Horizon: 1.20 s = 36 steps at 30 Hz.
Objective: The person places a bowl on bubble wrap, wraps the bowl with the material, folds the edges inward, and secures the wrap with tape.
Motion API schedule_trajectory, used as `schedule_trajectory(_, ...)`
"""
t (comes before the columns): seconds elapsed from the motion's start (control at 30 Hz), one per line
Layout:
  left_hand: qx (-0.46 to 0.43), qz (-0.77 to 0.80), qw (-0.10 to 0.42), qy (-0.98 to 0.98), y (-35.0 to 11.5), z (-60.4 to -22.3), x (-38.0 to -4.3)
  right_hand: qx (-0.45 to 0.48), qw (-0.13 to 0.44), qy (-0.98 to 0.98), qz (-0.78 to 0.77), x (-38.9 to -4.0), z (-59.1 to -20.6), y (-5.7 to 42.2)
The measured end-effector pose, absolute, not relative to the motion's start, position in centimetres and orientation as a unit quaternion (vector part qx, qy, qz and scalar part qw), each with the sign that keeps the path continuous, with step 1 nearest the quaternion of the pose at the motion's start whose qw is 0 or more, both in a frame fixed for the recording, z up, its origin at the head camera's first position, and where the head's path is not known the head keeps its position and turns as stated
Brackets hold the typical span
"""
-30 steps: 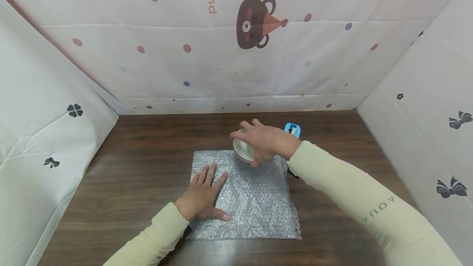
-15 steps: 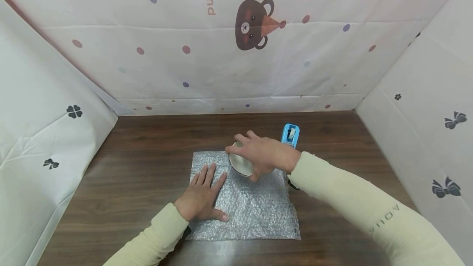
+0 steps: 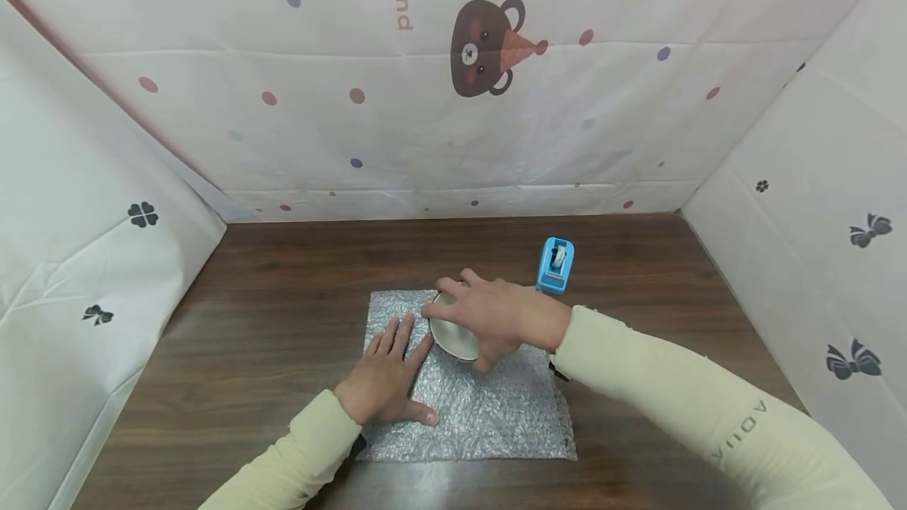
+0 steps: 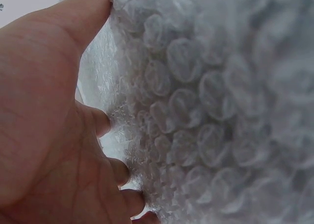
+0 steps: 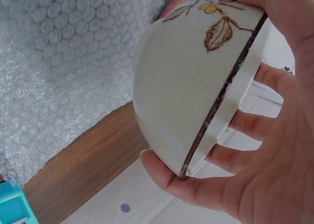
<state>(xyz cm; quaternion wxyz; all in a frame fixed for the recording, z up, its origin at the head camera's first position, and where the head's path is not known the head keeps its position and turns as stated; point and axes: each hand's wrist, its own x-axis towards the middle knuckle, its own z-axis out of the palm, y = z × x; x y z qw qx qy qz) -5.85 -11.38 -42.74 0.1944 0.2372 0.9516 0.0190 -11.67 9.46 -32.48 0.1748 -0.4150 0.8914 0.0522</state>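
Observation:
A cream bowl (image 5: 196, 82) with a dark brown rim line and a painted leaf sprig is in my right hand (image 3: 496, 317), whose thumb and fingers grip it around the rim from above. In the head view the bowl is over the upper middle of a bubble wrap sheet (image 3: 503, 415), its right side covered by the hand. My left hand (image 3: 386, 376) lies spread on the left part of the sheet, fingers straight, pressing it. In the left wrist view the fingertips (image 4: 103, 122) touch the bubbles.
A light blue tape dispenser (image 3: 556, 266) stands just behind the sheet's far right corner. The brown wooden table (image 3: 283, 274) is bordered by a printed cloth backdrop (image 3: 397, 124) at the back and both sides.
My right hand has brought the bowl nearer and slightly left, from the sheet's far edge to over its upper middle. The tape dispenser has come into fuller view. The left hand stays put.

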Motion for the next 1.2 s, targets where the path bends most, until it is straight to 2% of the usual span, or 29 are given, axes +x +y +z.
schedule_trajectory(0.7, 0.245, 0.021, 0.173, 0.954, -11.5, -42.7, -5.5, -0.437, 0.171, 0.882, 0.043, -10.7, -31.9, 9.1)
schedule_trajectory(1.2, 0.239, 0.013, 0.186, 0.953, -11.5, -42.7, -5.6, -0.432, 0.191, 0.88, 0.043, -10.3, -33.7, 9.3)
